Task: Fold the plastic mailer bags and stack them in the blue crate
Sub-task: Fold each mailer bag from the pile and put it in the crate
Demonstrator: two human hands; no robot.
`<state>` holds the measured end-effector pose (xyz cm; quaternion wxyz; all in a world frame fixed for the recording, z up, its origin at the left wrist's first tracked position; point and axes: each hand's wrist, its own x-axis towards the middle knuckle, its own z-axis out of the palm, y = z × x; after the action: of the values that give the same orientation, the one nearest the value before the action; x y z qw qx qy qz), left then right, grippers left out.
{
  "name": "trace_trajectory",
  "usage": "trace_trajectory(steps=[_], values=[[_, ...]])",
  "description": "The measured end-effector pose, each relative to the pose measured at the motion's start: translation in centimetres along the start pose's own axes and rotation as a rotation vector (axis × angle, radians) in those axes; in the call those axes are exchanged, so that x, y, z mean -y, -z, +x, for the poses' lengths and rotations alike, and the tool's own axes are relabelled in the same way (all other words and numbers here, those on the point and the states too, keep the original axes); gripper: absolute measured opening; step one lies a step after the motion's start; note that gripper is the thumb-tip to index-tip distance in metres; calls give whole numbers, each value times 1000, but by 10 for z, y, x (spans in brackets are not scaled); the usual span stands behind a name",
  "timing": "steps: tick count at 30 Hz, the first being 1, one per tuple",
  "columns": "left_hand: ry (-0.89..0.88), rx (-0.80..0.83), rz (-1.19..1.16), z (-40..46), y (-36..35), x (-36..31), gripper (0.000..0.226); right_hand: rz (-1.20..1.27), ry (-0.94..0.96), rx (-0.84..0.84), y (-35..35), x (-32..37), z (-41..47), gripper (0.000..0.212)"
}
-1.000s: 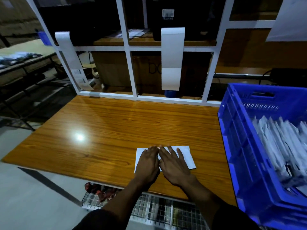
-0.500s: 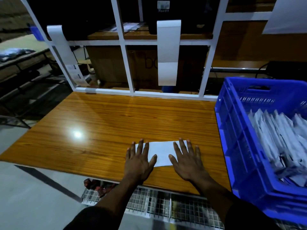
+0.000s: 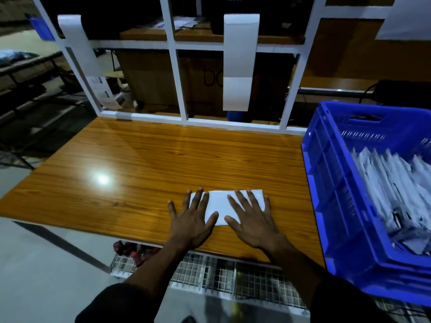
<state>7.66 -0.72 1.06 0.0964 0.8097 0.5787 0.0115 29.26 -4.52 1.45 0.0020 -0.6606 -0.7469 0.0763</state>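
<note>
Head view looks down on your orange-brown wooden tabletop, with a white metal shelf frame standing along its far edge. Two long white plastic mailer strips hang over the frame's crossbar, one at the left and one near the middle. Brown cardboard boxes sit behind the frame. At your right, the big blue plastic crate stands against the table's right side, holding a row of folded white mailer bags leaning on one another. A wire mesh rack shows below the table's near edge.

Nothing lies between your hands and the crate except bare tabletop.

The folded white plastic mailer bag lies flat on the table near the front edge, well apart from the crate. Your left hand is flat, fingers spread, pressing the bag's left end, with its outer fingers on the wood. Your right hand is likewise flat and spread, palm down, covering the bag's right end. Both thumbs point inward toward each other at the bag's near edge. Dark sleeves cover your forearms.
</note>
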Motion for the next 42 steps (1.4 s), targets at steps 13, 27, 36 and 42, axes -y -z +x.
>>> trace_trajectory(steps=[13,27,36,42], values=[[-234,-129,96,8,0,11,93,-9,215,-365,1,-13,2,16],[-175,-302,142,4,-4,6,68,-314,703,-357,18,-6,-26,34],[-136,-577,-7,-5,26,3,75,-14,425,-326,66,-1,3,10],[-278,-526,-159,4,28,15,74,660,215,-105,118,-4,25,29]])
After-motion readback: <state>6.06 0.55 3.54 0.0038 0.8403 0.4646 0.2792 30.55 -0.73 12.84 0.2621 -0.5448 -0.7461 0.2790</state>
